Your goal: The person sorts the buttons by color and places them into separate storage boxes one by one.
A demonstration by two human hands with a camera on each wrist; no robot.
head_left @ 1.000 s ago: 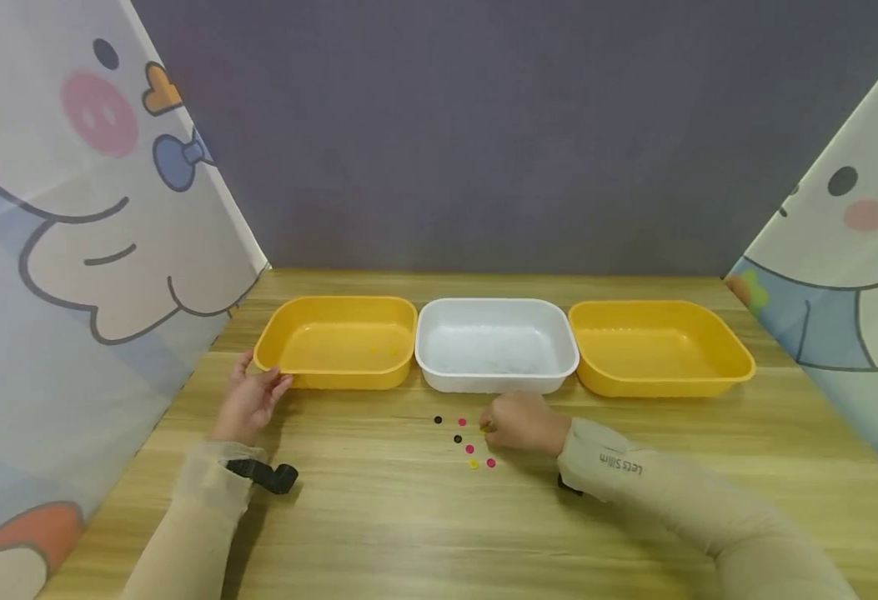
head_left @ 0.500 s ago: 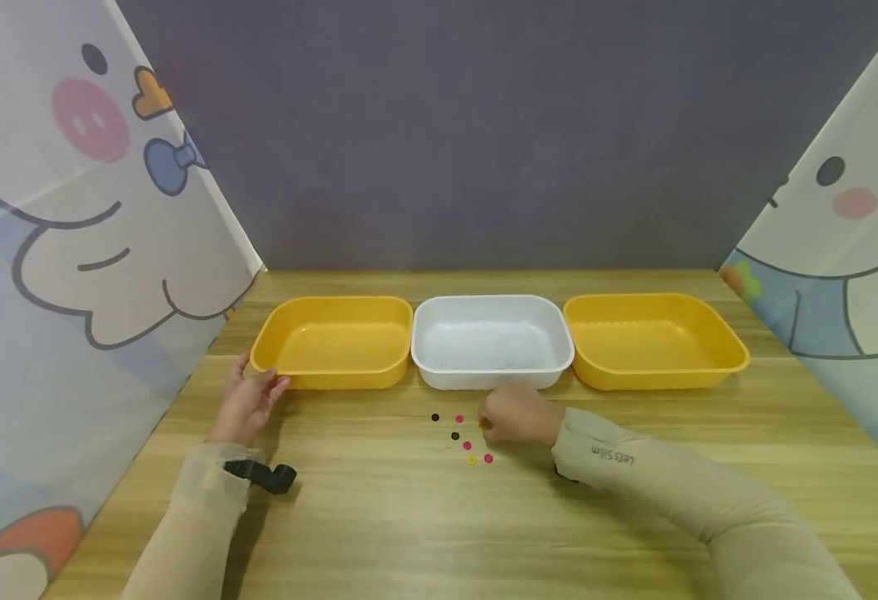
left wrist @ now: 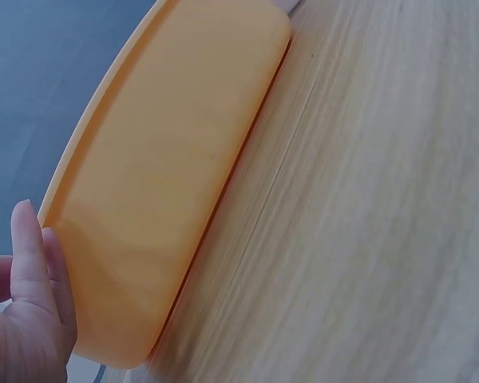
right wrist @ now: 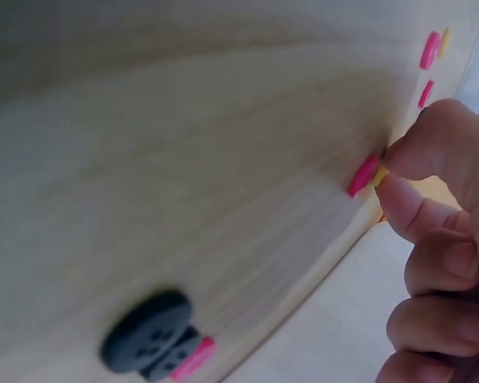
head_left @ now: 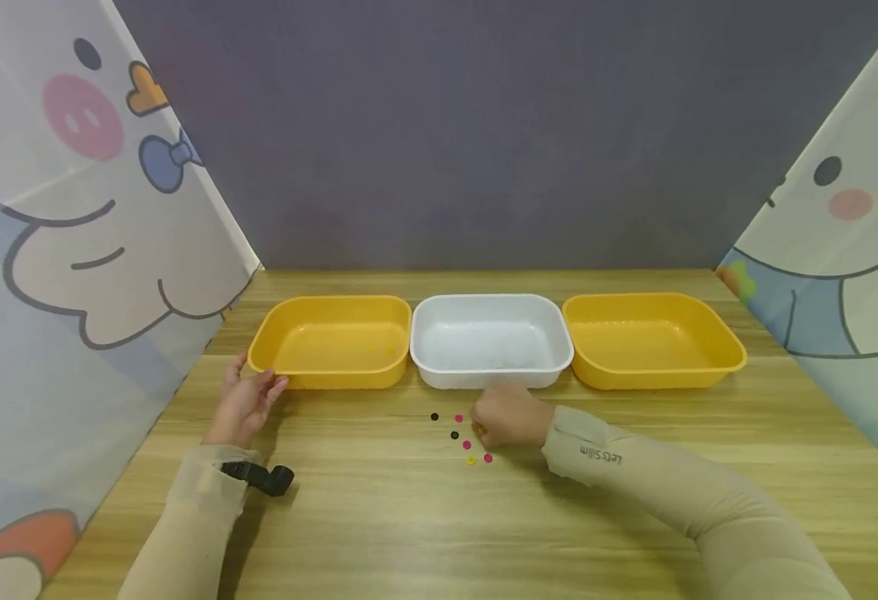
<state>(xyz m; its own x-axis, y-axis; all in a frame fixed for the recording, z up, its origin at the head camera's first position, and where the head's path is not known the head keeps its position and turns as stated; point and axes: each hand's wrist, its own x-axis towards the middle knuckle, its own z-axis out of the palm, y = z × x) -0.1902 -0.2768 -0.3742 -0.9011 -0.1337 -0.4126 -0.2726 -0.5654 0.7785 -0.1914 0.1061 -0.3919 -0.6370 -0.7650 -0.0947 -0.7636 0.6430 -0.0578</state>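
My left hand [head_left: 241,408] grips the front left corner of the left yellow tray [head_left: 344,382], its thumb and fingers on either side of the corner. Close up in the left wrist view, fingers [left wrist: 30,267] lie against the tray's outer wall [left wrist: 160,175]. My right hand [head_left: 509,415] is low over the table, before the white tray [head_left: 493,380]. Its thumb and forefinger pinch a yellow button [right wrist: 380,175], next to a pink button [right wrist: 363,175]. Loose black buttons [head_left: 454,435], pink buttons [head_left: 467,445] and a yellow button [head_left: 471,460] lie left of this hand.
Another yellow tray [head_left: 656,379] stands right of the white one, the three in a row. Two small yellow pieces [head_left: 370,350] lie in the left tray. A grey wall [head_left: 484,133] rises behind the wooden table [head_left: 378,525], with printed cartoon panels [head_left: 93,217] at both sides.
My right hand has shifted slightly left near the buttons, now hiding the yellow one at its fingertips. The left hand stays at the tray's corner. The head view has shifted slightly.
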